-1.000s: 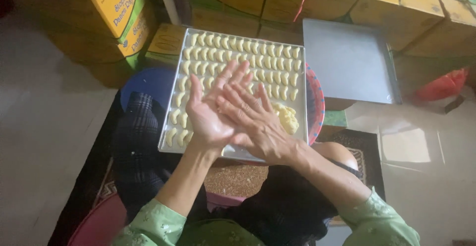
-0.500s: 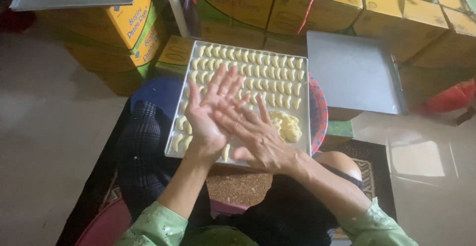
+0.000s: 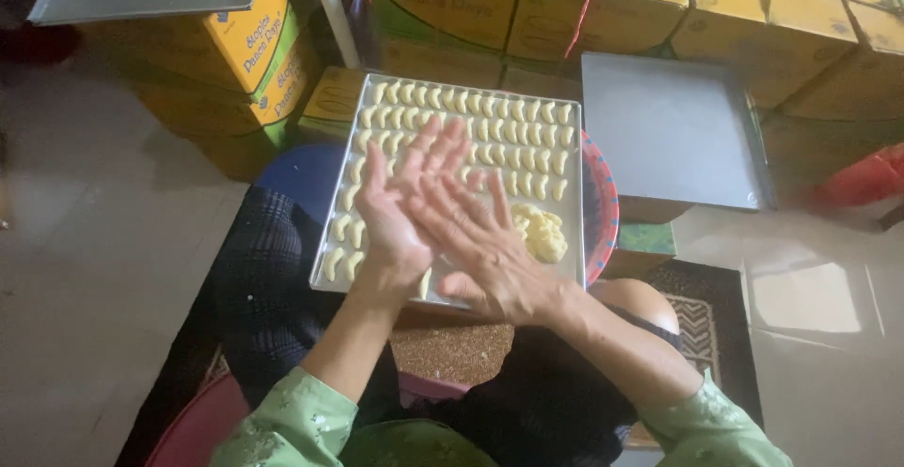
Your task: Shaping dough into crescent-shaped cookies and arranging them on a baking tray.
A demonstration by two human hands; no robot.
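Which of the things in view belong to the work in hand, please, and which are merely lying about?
In use: left hand and right hand pressed palm to palm; baking tray of crescent dough pieces; dough lump.

Lying about: empty grey tray; yellow cartons; red bag.

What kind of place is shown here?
Probably a small home bakery or cookie workshop. A metal baking tray holds rows of pale crescent-shaped dough pieces, an empty grey metal tray waits nearby, and stacked yellow-green cardboard boxes line the tiled floor.
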